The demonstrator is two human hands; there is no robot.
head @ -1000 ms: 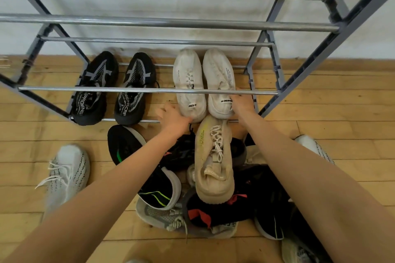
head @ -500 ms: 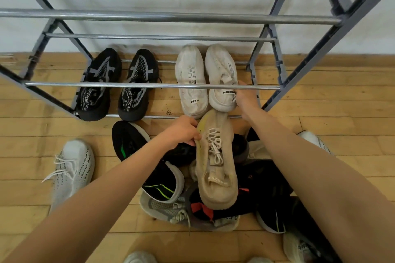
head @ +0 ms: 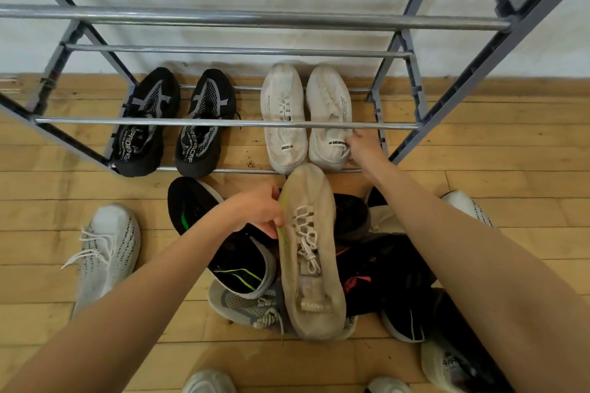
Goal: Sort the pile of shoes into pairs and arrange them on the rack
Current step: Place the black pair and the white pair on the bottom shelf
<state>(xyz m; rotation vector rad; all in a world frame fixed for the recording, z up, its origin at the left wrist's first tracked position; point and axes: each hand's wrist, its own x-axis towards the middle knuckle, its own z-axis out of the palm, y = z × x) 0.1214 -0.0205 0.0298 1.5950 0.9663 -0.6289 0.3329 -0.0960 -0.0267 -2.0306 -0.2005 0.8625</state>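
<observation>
While two pairs sit racked, left hand (head: 258, 210) pinches one beige shoe (head: 311, 252) — right hand's (head: 362, 145) grip unclear.

Rack (head: 223, 123) stands against the wall, bars running left to right. On its lowest tier, four shoes, toes to the wall: one pair at left (head: 174, 123), a second pair at right (head: 305, 118), the two pairs apart.

Right hand (head: 362, 145) rests against the outer side of the rightmost shoe (head: 329, 118), under the front bar.

Before the rack, on the floor (head: 48, 188), the pile (head: 319, 265). One long shoe (head: 311, 252) lies on top, toe just touching the rack's second pair. Left hand (head: 258, 209) grips its left edge (fingers tucked under, hidden).

Left of the pile, well apart, a lone shoe (head: 105, 252). Another (head: 466, 204) peeks out right of the pile, behind the right forearm.
</observation>
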